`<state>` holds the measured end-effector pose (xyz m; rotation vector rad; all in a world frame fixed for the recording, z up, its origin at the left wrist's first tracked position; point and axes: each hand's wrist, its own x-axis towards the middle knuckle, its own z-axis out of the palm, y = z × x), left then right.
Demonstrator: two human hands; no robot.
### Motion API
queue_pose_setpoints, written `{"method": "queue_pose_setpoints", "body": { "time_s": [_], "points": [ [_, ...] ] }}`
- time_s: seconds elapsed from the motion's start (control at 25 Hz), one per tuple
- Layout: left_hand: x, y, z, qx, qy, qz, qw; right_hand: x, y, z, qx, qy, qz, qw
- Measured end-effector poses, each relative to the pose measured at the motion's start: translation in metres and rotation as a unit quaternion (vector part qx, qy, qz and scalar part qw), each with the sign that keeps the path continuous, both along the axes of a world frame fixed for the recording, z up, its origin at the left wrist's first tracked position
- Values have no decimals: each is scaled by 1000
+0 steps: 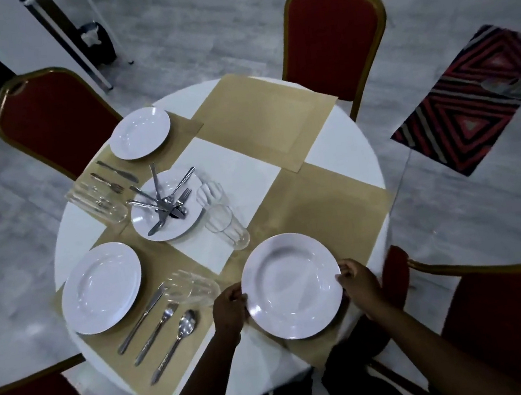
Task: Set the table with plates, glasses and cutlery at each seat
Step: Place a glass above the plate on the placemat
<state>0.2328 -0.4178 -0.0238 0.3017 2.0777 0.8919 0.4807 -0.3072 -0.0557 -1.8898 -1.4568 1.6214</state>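
While both hands hold a white plate [293, 285] by its rim over the near right placemat [331, 210], this table [237, 163] looks abt halfway set. Left hand [229, 308] pinches the left edge, right hand [358, 280] pinches the right edge; can't tell if the plate is touching the mat yet or just above it.

Done so far, by my read: near left seat has a plate [101, 287], knife [142, 317], fork [157, 332], spoon [174, 343] and a glass [191, 289] lying on its side. Far left seat has a plate [140, 133], some cutlery beside it and a glass [99, 200], also on its side.

Left to do: far placemat [265, 123] is bare. Spare plate [166, 205] mid-table carries a heap of loose cutlery [166, 200], w/ two stacked glasses [224, 222] just beside it — prob. stock for the last two seats. So plate three going in, then cutlery & glass here, then the whole far seat.
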Motion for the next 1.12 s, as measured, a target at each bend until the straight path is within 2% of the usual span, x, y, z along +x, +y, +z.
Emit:
{"method": "queue_pose_setpoints", "body": {
  "time_s": [0.24, 0.32, 0.48, 0.68, 0.88, 1.12],
  "points": [
    [-5, 1, 13, 6, 81, -83, 993, -18, 6, 33, 128, -82, 35, 988],
    [-9, -1, 19, 27, 90, -102, 990, -39, 18, 49, 167, -56, 69, 982],
    [-15, -9, 18, 36, 76, -112, 990, -104, 41, 78, 184, 16, 151, 971],
    [-22, -8, 15, 68, 34, -94, 993, -181, 51, 81, 191, 26, 252, 948],
    [-23, -3, 5, 52, 17, -98, 994, -216, 47, 66, 220, 12, 221, 950],
    [-27, 15, 2, 42, 34, -125, 991, -222, 51, 61, 239, 43, 207, 948]
  ]
}}
